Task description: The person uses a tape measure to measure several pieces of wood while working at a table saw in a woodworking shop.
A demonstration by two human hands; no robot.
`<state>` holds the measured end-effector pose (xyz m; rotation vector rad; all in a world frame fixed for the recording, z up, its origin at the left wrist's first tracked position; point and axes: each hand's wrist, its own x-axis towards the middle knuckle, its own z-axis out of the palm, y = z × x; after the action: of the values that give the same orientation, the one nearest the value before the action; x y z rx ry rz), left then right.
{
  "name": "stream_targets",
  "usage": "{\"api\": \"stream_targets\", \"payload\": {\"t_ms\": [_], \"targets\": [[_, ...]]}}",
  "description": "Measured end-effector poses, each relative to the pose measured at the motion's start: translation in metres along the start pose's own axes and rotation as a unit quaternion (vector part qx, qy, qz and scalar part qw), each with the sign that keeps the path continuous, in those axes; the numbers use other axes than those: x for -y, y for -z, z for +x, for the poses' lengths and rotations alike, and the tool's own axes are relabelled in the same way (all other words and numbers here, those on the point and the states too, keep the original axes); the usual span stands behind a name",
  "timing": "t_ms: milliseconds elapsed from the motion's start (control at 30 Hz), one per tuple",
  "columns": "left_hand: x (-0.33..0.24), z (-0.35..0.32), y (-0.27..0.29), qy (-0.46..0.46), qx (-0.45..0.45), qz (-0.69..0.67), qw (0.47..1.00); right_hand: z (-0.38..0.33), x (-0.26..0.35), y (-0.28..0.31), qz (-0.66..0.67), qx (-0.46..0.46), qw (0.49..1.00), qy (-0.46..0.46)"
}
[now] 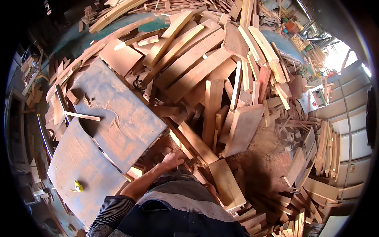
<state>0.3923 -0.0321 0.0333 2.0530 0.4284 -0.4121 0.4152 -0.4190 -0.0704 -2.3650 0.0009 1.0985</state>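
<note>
My left hand [172,161] is in front of my waist, close to the edge of the metal table. Its fingers are curled in, and what they hold, if anything, is hidden. Long wooden boards [197,143] lie just beyond it, slanting across the pile. Only a strip of my right arm [213,193] shows at the right side of my body; the fingers of that hand are out of sight. Beside that arm lies a wide, pale wooden block [226,182]. A thicker upright board [244,128] leans farther out to the right.
On the left stands a dusty metal saw table [118,110] with a curved gap, a thin wooden stick [83,116] and a yellow tape measure [78,186]. A large heap of boards [189,67] fills the far side. Sawdust [264,148] covers ground to the right, near more offcuts [302,168].
</note>
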Motion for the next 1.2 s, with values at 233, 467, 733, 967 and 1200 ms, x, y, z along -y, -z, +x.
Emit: {"api": "stream_targets", "payload": {"t_ms": [233, 467, 733, 967, 1200], "targets": [[-0.016, 0.011, -0.030, 0.015, -0.013, -0.026, 0.999, 0.060, -0.069, 0.009, 0.016, 0.036, 0.997, 0.062], [-0.046, 0.052, -0.064, 0.042, -0.009, -0.023, 0.999, 0.077, -0.089, 0.082, 0.018, -0.060, 0.998, 0.027], [-0.041, 0.047, -0.060, 0.018, -0.020, -0.024, 0.999, 0.039, -0.062, 0.096, 0.308, 0.070, 0.939, -0.136], [-0.029, 0.077, -0.042, 0.016, 0.023, 0.001, 1.000, 0.045, -0.059, 0.044, 0.032, 0.008, 0.999, -0.027], [-0.023, 0.123, -0.019, 0.030, 0.010, -0.057, 0.998, 0.036, -0.021, 0.038, 0.089, -0.004, 0.994, -0.070]]}}
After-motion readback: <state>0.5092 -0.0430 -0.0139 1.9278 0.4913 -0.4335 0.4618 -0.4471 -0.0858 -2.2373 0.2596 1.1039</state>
